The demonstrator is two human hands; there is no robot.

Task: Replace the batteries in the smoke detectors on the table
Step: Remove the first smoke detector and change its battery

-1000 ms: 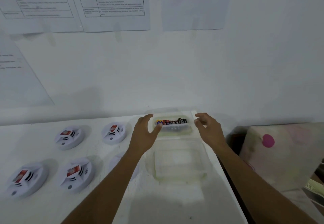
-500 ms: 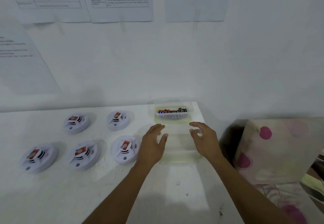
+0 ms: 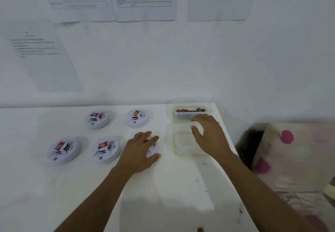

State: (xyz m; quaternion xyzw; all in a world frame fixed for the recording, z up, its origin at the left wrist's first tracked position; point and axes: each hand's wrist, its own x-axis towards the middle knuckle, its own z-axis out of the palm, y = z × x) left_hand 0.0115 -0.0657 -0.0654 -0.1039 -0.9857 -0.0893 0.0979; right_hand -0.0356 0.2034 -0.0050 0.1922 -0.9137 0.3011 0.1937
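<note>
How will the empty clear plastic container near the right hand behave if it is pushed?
The empty container looks thin-walled and holds nothing, so it is probably very light and would slide easily on the smooth white table. Being low and wide, it seems unlikely to tip. Its walls may flex.

A white worktop [image 3: 163, 195] set against the wall carries five round smoke detectors [image 3: 63, 151], a clear tub of batteries [image 3: 190, 113] at its far right corner, and an empty clear tub [image 3: 181, 144] just in front.

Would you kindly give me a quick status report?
Left hand spread over nearest smoke detector. Right hand open above empty container. Battery box beyond. Nothing in the way.
</note>
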